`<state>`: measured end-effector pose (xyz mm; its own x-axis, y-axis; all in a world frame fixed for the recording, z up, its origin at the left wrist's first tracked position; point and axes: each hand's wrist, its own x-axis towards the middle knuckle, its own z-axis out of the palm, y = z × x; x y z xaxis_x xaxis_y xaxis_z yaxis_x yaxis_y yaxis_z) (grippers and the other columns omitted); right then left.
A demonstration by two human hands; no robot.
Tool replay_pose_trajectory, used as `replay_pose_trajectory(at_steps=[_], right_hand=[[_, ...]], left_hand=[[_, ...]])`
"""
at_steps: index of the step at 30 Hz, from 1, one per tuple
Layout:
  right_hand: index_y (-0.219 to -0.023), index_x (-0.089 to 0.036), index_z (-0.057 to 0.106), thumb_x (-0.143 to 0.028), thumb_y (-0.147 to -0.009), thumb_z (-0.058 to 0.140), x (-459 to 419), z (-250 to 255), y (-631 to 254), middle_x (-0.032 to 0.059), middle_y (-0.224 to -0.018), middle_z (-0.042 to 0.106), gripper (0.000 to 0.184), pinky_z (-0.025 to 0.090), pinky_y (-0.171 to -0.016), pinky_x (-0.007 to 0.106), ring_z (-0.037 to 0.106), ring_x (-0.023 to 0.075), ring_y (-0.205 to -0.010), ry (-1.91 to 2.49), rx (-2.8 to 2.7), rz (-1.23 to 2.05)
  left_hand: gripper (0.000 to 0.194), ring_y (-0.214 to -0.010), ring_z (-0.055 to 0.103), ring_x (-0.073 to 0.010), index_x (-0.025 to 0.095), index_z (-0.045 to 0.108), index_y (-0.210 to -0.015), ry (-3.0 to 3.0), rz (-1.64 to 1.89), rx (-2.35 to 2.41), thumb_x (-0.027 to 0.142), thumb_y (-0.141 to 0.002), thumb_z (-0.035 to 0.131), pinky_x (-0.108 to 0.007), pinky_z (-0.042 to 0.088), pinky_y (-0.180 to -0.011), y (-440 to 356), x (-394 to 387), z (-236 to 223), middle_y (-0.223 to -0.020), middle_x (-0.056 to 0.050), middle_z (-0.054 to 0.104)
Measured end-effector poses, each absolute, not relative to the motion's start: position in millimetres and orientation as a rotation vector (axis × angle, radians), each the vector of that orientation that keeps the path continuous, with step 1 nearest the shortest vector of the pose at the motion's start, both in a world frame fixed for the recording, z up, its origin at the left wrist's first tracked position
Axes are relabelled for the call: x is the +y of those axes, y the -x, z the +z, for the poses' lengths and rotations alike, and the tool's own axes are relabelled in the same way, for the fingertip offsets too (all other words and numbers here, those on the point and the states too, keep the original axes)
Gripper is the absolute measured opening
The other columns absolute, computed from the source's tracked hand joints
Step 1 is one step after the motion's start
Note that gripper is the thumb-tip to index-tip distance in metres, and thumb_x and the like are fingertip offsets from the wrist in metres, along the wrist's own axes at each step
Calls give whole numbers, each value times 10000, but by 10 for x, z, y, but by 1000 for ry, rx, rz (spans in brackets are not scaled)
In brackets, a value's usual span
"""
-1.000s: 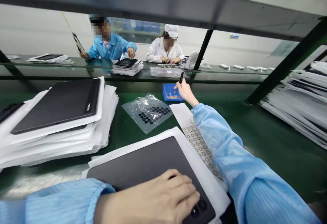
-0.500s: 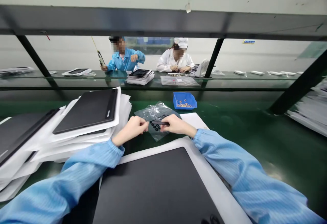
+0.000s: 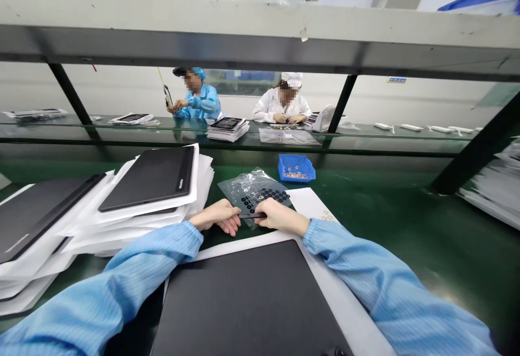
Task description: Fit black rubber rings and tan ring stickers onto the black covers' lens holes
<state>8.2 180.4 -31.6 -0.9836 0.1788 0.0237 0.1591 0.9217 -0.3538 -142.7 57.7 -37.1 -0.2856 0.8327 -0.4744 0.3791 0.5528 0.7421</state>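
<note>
Slim black tool (image 3: pixel 252 215): dark, straight, narrow, lying roughly level, pointing left out of my right hand (image 3: pixel 271 215), whose fingers are closed on it. My left hand (image 3: pixel 221 216) meets its tip, thumb and forefinger together, other fingers loose; cannot tell what they pinch. Clear bag (image 3: pixel 235 185) with black rings just beyond my right hand; blue tray (image 3: pixel 298 178) farther; dark tablet (image 3: pixel 252 302) nearer me.

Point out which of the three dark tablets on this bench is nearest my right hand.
The front tablet, at the bottom centre, its far edge just below your right hand. The upper-left tablet and far-left tablet both lie farther off.
</note>
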Motion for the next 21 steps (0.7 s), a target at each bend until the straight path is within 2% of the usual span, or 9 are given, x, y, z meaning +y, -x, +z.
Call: replay_pose_trajectory(at_steps=[4,8,10,13,17,21], right_hand=[[-618,-135,637,-122,-727,708,1815,-260,-76,-33,-558,485,131,315,-537,209,430,97,-549,290,-2990,542],[-728,-126,656,-149,-749,700,1949,-173,-90,-33,-586,512,54,312,-546,205,428,92,-556,421,-2880,513],[-694,-126,644,-196,-750,703,2011,-144,-109,-29,-573,511,107,298,-524,209,421,93,-542,477,-2850,511],[-571,-142,605,-293,-678,763,2034,-145,-134,-35,-505,488,243,284,-474,212,413,90,-488,500,-2880,559],[-481,-156,584,-144,-605,745,1994,-154,-141,-52,-432,459,204,288,-459,208,411,86,-459,474,-2920,649],[-586,-138,662,-130,-675,641,2005,-50,-166,-31,-519,575,92,364,-529,197,507,100,-532,451,-2858,778]], left_hand=[[279,-683,618,-127,118,606,-982,-964,637,1875,384,-948,529,-285,537,-626,1397,581,-360,-857,-30,635],[277,-682,615,-126,120,603,-988,-947,637,1887,384,-946,533,-283,535,-622,1379,598,-382,-862,-30,632],[278,-663,610,-121,119,605,-972,-939,644,1883,386,-946,533,-275,531,-609,1378,608,-402,-842,-25,630],[280,-638,604,-114,117,607,-947,-919,659,1861,388,-945,534,-265,526,-592,1396,623,-434,-812,-16,628],[283,-622,598,-110,117,608,-932,-871,685,1813,390,-946,533,-260,521,-582,1424,634,-444,-795,-12,625],[340,-599,595,-110,114,613,-900,-807,744,1722,435,-948,512,-261,517,-575,1367,616,-382,-759,-10,625]])
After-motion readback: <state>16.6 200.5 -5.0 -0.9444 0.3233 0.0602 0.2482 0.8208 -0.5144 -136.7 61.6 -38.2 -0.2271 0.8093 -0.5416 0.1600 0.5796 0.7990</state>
